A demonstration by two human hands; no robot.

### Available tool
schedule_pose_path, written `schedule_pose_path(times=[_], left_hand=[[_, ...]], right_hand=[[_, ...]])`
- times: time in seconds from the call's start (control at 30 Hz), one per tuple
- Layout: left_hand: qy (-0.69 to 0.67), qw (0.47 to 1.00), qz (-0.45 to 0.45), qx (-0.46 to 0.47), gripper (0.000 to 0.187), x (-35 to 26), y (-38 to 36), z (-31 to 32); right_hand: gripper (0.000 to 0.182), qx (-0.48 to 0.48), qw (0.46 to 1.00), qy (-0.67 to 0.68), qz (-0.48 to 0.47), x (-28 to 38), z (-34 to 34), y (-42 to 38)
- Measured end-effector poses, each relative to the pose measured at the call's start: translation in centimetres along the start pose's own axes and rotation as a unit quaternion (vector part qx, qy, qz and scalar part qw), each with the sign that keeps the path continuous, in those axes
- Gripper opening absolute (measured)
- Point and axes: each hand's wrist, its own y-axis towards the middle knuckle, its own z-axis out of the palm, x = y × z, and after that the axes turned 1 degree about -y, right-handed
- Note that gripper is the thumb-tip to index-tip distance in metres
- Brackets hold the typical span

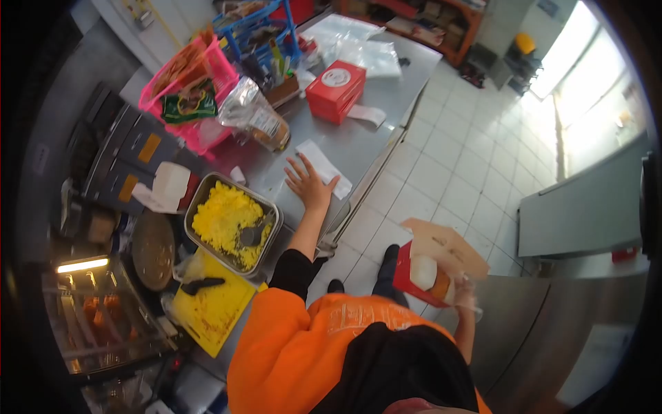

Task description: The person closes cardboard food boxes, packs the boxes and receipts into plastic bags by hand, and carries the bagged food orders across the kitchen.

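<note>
We see an open red box (422, 276) with its brown cardboard flap (447, 245) lifted, and inside it a pale, rounded wrapped item beside something orange; the box hangs out over the tiled floor, well away from the steel counter (386, 96), on its near right side. We count two red boxes in all: this one and a closed one with a round white label (336, 88) standing toward the far end of the counter. There is one metal tray of yellow food (231, 222) at the counter's near left corner, one yellow cutting board (214, 307) just nearer than the tray with one dark knife (201, 283) lying on it, and one white paper slip (324, 168). Our left hand (308, 183) lies flat on the counter with fingers spread wide, gripping nothing, its thumb at the slip's edge, the arm reaching straight out in a black sleeve. Our right hand (463, 295) is closed on the open box's near side, held low beside the body
</note>
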Motion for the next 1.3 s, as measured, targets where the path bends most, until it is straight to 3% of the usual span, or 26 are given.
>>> schedule_pose_path(times=[0.03,0.07,0.1,0.13,0.2,0.27,0.33,0.4,0.47,0.53,0.63,0.67,0.73,0.77,0.8,0.87,0.9,0.97,1.0,1.1,1.13,1.2,1.27,1.3], left_hand=[[0.000,1.000,-0.002,-0.022,0.125,1.1,-1.6,-1.4],[0.015,0.999,-0.017,-0.025,0.126,1.9,-3.2,-2.7],[0.002,0.998,-0.032,-0.057,0.126,-1.9,0.9,2.1],[0.006,0.996,-0.044,-0.073,0.127,-2.0,1.2,2.1],[0.016,0.994,-0.084,-0.061,0.128,-2.3,-0.9,2.4],[0.025,0.989,-0.135,-0.052,0.129,-3.4,-1.0,1.8],[0.034,0.984,-0.170,-0.050,0.131,-3.9,-1.0,1.4],[0.056,0.976,-0.196,-0.074,0.136,-3.0,-1.1,3.0],[0.023,0.972,-0.223,-0.071,0.137,-3.8,-1.7,1.9],[-0.045,0.967,-0.226,-0.110,0.137,-3.9,-2.0,2.3],[-0.057,0.963,-0.230,-0.130,0.133,-3.9,-1.8,2.0],[-0.091,0.964,-0.204,-0.141,0.129,-3.6,-2.0,2.2],[-0.152,0.962,-0.153,-0.167,0.121,-3.1,-3.4,2.6],[-0.196,0.960,-0.118,-0.165,0.116,-2.9,-3.6,2.1],[-0.238,0.955,-0.081,-0.159,0.111,-3.4,-4.2,1.1],[-0.295,0.945,-0.011,-0.140,0.098,-5.3,-5.7,-1.3],[-0.322,0.939,0.023,-0.119,0.097,-5.9,-5.7,-1.8],[-0.365,0.923,0.092,-0.082,0.096,-7.1,-5.4,-2.9],[-0.408,0.910,0.067,-0.021,0.101,-7.9,-5.0,-4.0],[-0.436,0.859,0.172,-0.204,0.107,-8.1,-2.5,-3.2],[-0.432,0.871,0.139,-0.189,0.112,-7.8,-2.6,-3.8],[-0.500,0.815,0.085,-0.280,0.112,-7.7,-2.0,-3.3],[-0.556,0.767,0.038,-0.317,0.112,-7.5,-1.6,-3.9],[-0.577,0.752,0.014,-0.319,0.111,-7.2,-1.4,-4.8]], right_hand=[[0.060,0.015,1.000,-0.010,-0.022,0.3,0.7,-1.1],[0.055,-0.043,0.983,0.178,0.001,0.0,-0.7,-1.6],[0.052,-0.154,0.980,0.110,-0.060,-3.2,-4.3,8.6],[0.049,-0.243,0.961,0.049,-0.125,-3.3,-6.0,12.1],[0.044,-0.219,0.939,0.203,-0.169,-1.7,-17.0,10.3],[0.041,-0.227,0.891,0.336,-0.205,1.1,-23.8,13.9],[0.040,-0.316,0.855,0.245,-0.330,4.2,-27.5,19.6],[0.042,-0.337,0.827,0.228,-0.388,9.6,-31.6,23.9],[0.044,-0.141,0.865,0.293,-0.383,14.9,-42.1,14.4],[0.049,-0.286,0.803,0.141,-0.504,19.8,-40.2,22.7],[0.050,-0.320,0.799,0.089,-0.502,24.4,-41.4,22.6],[0.040,-0.384,0.763,0.047,-0.518,24.0,-41.0,23.5],[0.038,-0.259,0.804,0.147,-0.515,22.4,-41.6,22.3],[0.040,-0.171,0.784,0.250,-0.542,22.5,-43.6,20.4],[0.042,-0.080,0.751,0.350,-0.554,22.7,-45.6,18.5],[0.055,-0.012,0.541,0.611,-0.577,24.8,-47.2,12.5],[0.066,-0.074,0.400,0.714,-0.570,26.9,-47.4,10.6],[0.076,-0.094,0.283,0.740,-0.602,30.5,-48.7,8.8],[0.082,-0.106,0.216,0.749,-0.617,32.5,-49.4,8.0],[0.089,-0.043,0.236,0.731,-0.639,36.7,-49.1,5.0],[0.087,-0.039,0.253,0.708,-0.658,38.0,-48.7,3.7],[0.083,-0.136,0.412,0.520,-0.736,39.4,-47.1,3.0],[0.076,-0.164,0.504,0.366,-0.765,38.6,-47.4,1.6],[0.074,-0.102,0.514,0.370,-0.767,38.4,-46.5,1.4]])
